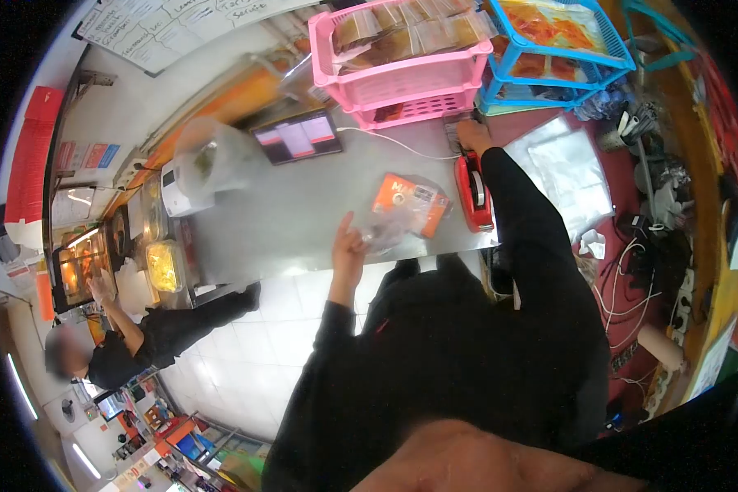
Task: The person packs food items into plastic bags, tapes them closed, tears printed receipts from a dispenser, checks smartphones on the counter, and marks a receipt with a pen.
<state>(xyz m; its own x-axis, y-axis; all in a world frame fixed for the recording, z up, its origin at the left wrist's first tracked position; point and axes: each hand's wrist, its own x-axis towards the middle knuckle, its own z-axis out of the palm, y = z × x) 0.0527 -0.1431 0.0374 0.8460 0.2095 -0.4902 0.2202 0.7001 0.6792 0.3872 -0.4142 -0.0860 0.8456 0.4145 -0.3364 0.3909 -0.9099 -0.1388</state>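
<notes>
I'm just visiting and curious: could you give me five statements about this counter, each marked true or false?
1. The pink basket holds packets. True.
2. The tape dispenser is green. False: it is red.
3. The right hand is at the far end of the tape dispenser. True.
4. The left hand is inside the pink basket. False: it is beside clear plastic, near the orange package; whether it grips the plastic is unclear.
5. The screen on the counter is dark. False: it is lit.
</notes>
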